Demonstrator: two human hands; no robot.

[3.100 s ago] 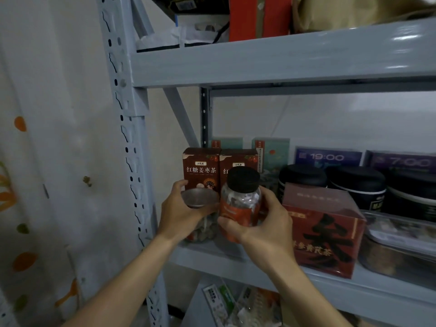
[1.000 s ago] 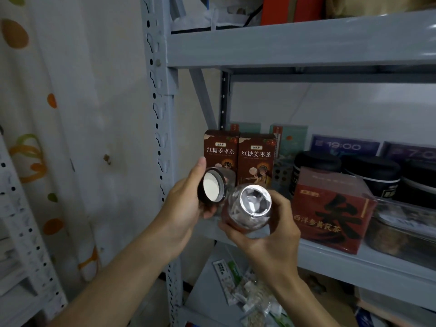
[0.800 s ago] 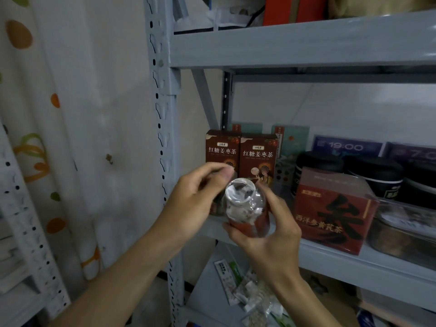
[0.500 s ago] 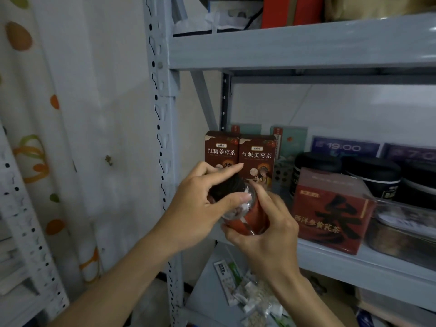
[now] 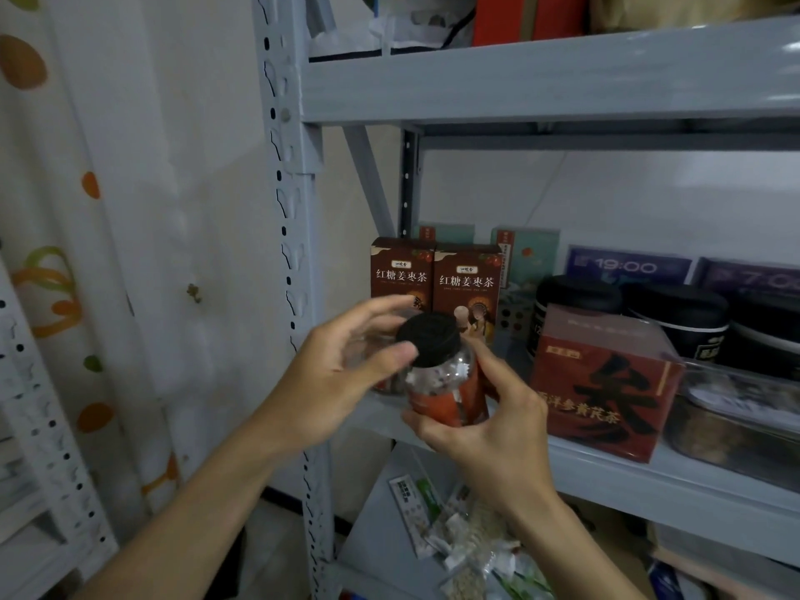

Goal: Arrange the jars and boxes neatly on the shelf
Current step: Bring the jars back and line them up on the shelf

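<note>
Jar (image 5: pixel 446 391): sitting between the hands, in front of the shelf's (image 5: pixel 649 478) near edge, black lid (image 5: pixel 427 339) on.
Right hand (image 5: pixel 489 430): gripping the jar's body from below.
Left hand (image 5: pixel 342 374): fingers loosely spread beside the lid, thumb touching it.
Tea boxes (image 5: pixel 433 283): standing just behind.

dim indoor light | glare on shelf edge (image 5: pixel 562 80) | hands motion-blurred | wide-angle edge bending

Single head view, close range, facing forward and slightly down; grey shelf (image 5: pixel 649 478) spans 12 to 3 o'clock.
</note>
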